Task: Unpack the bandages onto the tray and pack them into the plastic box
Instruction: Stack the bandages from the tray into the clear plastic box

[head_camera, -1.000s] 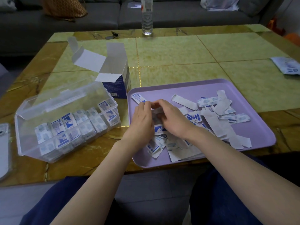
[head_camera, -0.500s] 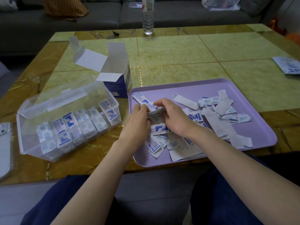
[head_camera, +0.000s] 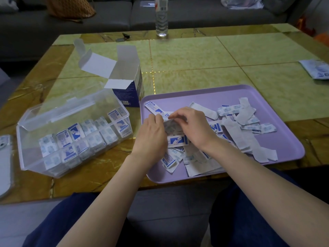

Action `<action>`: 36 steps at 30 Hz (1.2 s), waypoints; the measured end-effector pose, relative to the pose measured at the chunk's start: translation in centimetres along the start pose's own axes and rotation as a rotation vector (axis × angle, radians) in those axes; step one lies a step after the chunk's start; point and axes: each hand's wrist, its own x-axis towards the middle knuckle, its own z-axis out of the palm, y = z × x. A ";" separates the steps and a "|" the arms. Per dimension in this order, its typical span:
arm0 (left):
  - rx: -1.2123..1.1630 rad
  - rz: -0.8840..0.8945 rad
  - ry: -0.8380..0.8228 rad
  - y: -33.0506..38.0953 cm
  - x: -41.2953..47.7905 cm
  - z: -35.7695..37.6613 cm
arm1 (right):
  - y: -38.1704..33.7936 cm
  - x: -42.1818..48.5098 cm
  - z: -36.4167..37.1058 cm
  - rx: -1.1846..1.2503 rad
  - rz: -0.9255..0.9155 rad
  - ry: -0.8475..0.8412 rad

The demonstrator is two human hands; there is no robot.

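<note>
A lilac tray (head_camera: 277, 97) lies on the table's right half with several white-and-blue wrapped bandages (head_camera: 236, 111) scattered over it. Above the tray's left part, my left hand (head_camera: 153, 134) and my right hand (head_camera: 194, 125) together pinch a small stack of bandages (head_camera: 171, 124) between their fingertips. One bandage (head_camera: 177, 140) lies flat just under the hands. To the left stands the clear plastic box (head_camera: 35, 122), lid open backwards, with two rows of upright bandages (head_camera: 83, 138) inside.
An opened blue-and-white cardboard carton (head_camera: 128, 90) stands between box and tray. A water bottle (head_camera: 161, 16) is at the table's far edge, keys (head_camera: 122, 38) beside it. A phone (head_camera: 4, 163) lies at the left edge, a paper packet (head_camera: 316, 68) far right.
Both hands have lifted slightly with the gathered bandages, squaring them into a stack between the fingertips. The bandage under the hands has come into view.
</note>
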 end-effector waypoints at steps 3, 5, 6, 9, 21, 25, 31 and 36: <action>0.103 0.007 -0.017 -0.1 -0.1 0.4 | 0.5 -0.1 0.0 -0.076 0.012 -0.027; 0.108 0.004 -0.013 -0.1 -0.1 0.4 | 0.6 -0.1 0.0 -0.080 0.004 -0.023; 0.104 0.003 -0.009 0.0 -0.1 0.4 | 0.7 -0.1 0.0 -0.077 0.002 -0.029; 0.106 0.009 -0.013 0.0 -0.1 0.4 | 0.7 -0.2 0.0 -0.076 -0.006 -0.042; -0.436 -0.071 0.167 -0.4 -0.7 -2.2 | 0.7 -0.4 -1.6 0.002 -0.014 0.006; -0.574 -0.112 0.214 -0.7 -1.2 -3.3 | -0.3 -0.4 -2.2 0.293 0.131 0.074; -0.776 -0.178 0.143 -1.0 -1.9 -4.3 | -1.0 -0.6 -2.7 0.557 0.282 0.051; -0.834 -0.161 0.155 -1.7 -2.8 -5.4 | -2.1 -1.3 -2.5 0.682 0.328 0.002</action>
